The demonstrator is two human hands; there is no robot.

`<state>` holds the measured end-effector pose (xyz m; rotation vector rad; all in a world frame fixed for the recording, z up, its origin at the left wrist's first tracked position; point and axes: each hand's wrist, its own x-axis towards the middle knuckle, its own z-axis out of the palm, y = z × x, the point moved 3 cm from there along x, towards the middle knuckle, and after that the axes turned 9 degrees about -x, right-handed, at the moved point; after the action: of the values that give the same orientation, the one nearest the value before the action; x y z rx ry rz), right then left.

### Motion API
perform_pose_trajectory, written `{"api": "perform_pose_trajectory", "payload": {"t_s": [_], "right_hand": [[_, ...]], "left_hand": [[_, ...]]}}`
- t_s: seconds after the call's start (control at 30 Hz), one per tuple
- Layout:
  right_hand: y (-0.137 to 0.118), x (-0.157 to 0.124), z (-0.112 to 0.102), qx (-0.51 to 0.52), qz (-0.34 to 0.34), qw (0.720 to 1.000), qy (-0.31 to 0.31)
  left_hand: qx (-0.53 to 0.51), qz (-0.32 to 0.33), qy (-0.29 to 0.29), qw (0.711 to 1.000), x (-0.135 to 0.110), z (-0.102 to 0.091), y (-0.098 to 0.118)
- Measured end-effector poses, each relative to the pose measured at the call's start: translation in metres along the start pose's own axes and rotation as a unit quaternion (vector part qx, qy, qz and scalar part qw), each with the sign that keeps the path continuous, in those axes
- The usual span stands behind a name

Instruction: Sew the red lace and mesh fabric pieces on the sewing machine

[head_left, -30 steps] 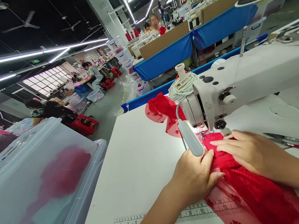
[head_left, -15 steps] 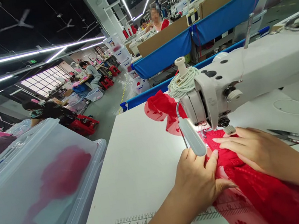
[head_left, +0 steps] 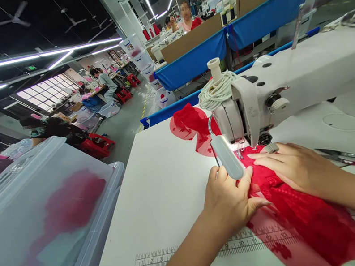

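Observation:
A red lace fabric [head_left: 297,217] lies on the white sewing table [head_left: 166,189] and runs under the needle of the white sewing machine [head_left: 291,82]. My left hand [head_left: 231,199] rests on the fabric's left edge just below the machine's small lamp [head_left: 227,157], fingers curled and pressing the cloth down. My right hand [head_left: 294,168] lies flat on the fabric right beside the presser foot, fingers stretched toward the needle. More red fabric [head_left: 193,128] bunches behind the machine head.
A translucent plastic bin [head_left: 42,219] holding red cloth stands at the left. A printed ruler [head_left: 190,252] runs along the table's front edge. Scissors [head_left: 348,156] lie at the right. Other people sit at workstations behind blue dividers [head_left: 218,53].
Both hands have slid a little further toward the needle with the red fabric. The view has tilted slightly downward.

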<state>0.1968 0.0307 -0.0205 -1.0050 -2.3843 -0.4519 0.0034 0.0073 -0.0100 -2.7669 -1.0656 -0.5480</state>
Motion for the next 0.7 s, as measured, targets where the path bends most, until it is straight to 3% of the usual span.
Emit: {"api": "perform_pose_trajectory", "payload": {"t_s": [0.33, 0.47, 0.7], "right_hand": [[0.003, -0.004, 0.004, 0.016, -0.022, 1.000, 0.003], [0.000, -0.008, 0.001, 0.072, -0.065, 0.995, 0.015], [-0.004, -0.012, 0.005, 0.102, -0.049, 0.993, 0.016]], "left_hand": [[-0.024, 0.035, 0.013, 0.999, 0.006, 0.000, -0.006], [-0.068, 0.082, -0.045, 0.993, 0.012, -0.002, -0.002], [-0.073, 0.026, -0.063, 0.995, 0.010, -0.004, -0.003]]}}
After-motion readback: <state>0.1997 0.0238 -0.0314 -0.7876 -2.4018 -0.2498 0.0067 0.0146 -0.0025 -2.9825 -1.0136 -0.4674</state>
